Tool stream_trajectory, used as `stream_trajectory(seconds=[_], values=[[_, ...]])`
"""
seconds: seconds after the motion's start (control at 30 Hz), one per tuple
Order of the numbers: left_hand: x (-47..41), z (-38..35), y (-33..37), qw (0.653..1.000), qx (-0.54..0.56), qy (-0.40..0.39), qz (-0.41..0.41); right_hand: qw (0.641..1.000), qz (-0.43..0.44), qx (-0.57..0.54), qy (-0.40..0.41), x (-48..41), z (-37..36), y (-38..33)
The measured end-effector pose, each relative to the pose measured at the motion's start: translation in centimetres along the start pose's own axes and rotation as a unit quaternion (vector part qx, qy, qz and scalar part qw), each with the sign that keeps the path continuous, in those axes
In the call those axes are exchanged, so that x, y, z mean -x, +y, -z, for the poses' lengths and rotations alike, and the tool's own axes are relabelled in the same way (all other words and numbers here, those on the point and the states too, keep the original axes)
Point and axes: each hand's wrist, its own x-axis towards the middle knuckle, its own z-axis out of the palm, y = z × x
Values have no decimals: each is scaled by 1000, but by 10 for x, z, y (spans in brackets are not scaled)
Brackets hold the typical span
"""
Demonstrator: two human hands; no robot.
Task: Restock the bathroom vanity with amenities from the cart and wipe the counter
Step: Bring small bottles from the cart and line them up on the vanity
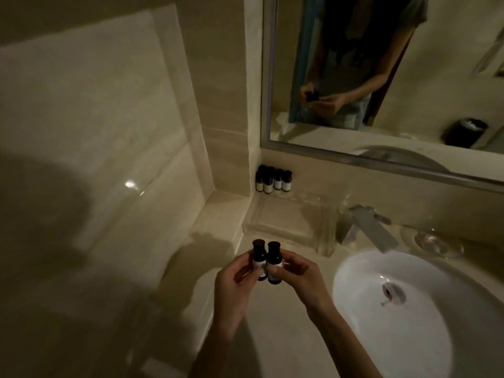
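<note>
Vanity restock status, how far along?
Done: four small bottles stand in the counter back corner. In hand: two more bottles, pinched upright between left hand and right hand, not set down yet. Left: placing them, perhaps by the clear tray; wiping the counter, with no cloth in view.

Two small dark bottles with black caps and white labels are being held upright, side by side and touching. The left hand (234,279) is pinching the left bottle (259,259) and the right hand (300,271) is pinching the right bottle (274,261), both above the beige surface (272,309). A group of matching bottles (273,179) is standing upright, packed tight, in the surface's back corner against the wall.
</note>
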Motion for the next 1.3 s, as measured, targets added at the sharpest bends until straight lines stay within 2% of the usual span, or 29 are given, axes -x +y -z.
stream_trajectory(seconds=[0.27,0.43,0.53,0.77,0.9,1.07,1.3], values=[[-129,-21,-31,997,-40,57,17,999,-11,36,11,-145,1,17],[-179,-34,-58,993,-76,77,38,996,7,90,23,-201,17,43],[-203,-38,-66,994,-61,73,58,992,28,116,33,-224,23,57],[-224,-48,-75,995,-34,70,70,988,81,128,36,-239,28,73],[-222,-50,-81,990,-108,81,50,977,120,172,26,-237,29,77],[-222,-49,-88,969,-218,111,-24,969,144,196,34,-236,29,82],[-217,-49,-83,960,-252,124,16,956,157,230,94,-229,21,87]])
